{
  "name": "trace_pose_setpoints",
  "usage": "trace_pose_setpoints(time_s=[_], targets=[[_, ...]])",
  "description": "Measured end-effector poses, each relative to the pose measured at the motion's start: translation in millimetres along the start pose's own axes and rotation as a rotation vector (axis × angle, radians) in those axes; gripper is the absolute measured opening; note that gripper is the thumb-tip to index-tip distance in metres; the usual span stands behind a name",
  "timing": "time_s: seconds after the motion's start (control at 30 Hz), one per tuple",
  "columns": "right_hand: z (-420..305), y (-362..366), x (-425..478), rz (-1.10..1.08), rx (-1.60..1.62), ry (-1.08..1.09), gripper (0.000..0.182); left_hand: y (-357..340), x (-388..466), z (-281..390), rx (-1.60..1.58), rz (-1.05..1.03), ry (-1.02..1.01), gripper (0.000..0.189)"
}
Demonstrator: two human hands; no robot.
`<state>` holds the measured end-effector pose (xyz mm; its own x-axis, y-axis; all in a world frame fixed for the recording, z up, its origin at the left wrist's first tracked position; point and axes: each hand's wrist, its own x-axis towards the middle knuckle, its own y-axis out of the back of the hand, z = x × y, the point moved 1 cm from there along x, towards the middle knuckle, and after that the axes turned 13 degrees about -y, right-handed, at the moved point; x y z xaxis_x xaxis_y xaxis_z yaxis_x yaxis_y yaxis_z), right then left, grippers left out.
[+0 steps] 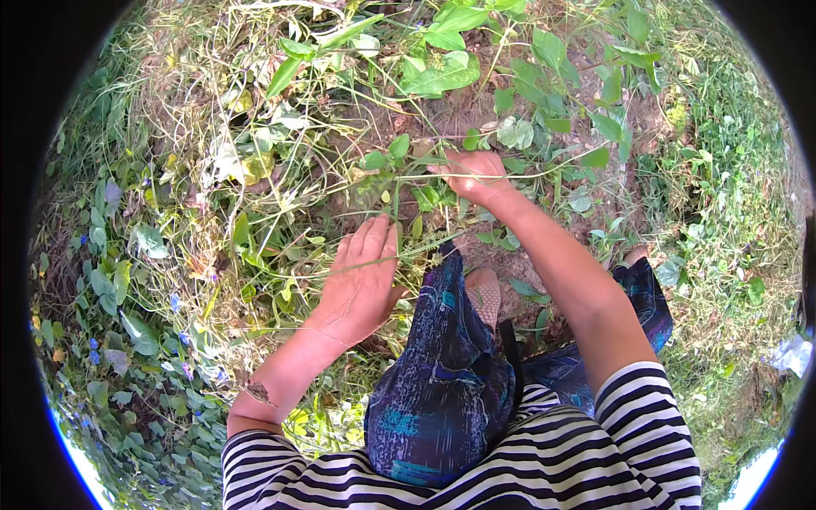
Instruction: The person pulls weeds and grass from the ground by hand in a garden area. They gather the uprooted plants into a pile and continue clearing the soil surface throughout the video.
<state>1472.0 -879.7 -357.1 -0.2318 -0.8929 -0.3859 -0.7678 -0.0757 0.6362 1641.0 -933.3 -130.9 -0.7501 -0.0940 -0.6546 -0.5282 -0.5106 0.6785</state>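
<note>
My left hand [358,280] lies palm down over the low green plants, its fingers stretched forward and nearly together. Thin grass stems [357,266] cross over the back of it. Further forward, my right hand [477,177] reaches down among leafy stems close to the soil. Its fingers curl downward and their tips are hidden, so what they grip is unclear. A long thin stem [542,173] runs across this hand near the wrist. Small green leaves [426,197] stand between the two hands.
Reddish-brown soil [516,261] shows around my shoe [484,296] and patterned trouser leg [440,382]. Tangled dry vines [210,127] spread to the left. Broad leaves [446,73] rise ahead. Blue flowers [94,354] dot the left side, and pale plastic-like litter [792,356] lies far right.
</note>
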Motion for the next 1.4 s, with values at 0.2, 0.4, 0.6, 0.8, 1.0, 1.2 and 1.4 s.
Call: trace_pose_setpoints(time_s=[0.2,0.4,0.6,0.8,1.0,1.2,1.4], targets=[[19.3,10.5,-4.3,-0.014,0.064,0.063,0.031,5.2,155.5,10.2,0.058,0.048,0.044,0.049],[16.6,18.0,-6.9,-0.089,-0.013,0.099,0.026,-29.0,133.9,-14.8,-0.231,-0.113,0.36,0.059],[10.6,14.0,-33.9,-0.031,0.083,0.101,0.016,-54.4,106.1,39.5,-0.719,0.323,0.329,0.048],[12.7,6.2,-35.6,-0.032,0.112,0.002,0.019,-62.6,112.1,21.3,-0.718,0.222,0.383,0.043],[0.2,11.4,-6.8,-0.093,0.019,-0.139,0.029,-53.3,125.5,-1.8,-0.772,0.32,0.417,0.042],[5.9,30.1,-36.9,-0.211,0.017,-0.03,0.024,-58.6,111.5,31.3,-0.651,0.306,0.327,0.039],[7.7,22.5,-39.3,-0.107,0.121,0.021,0.018,-52.9,107.9,38.9,-0.747,0.247,0.369,0.039]])
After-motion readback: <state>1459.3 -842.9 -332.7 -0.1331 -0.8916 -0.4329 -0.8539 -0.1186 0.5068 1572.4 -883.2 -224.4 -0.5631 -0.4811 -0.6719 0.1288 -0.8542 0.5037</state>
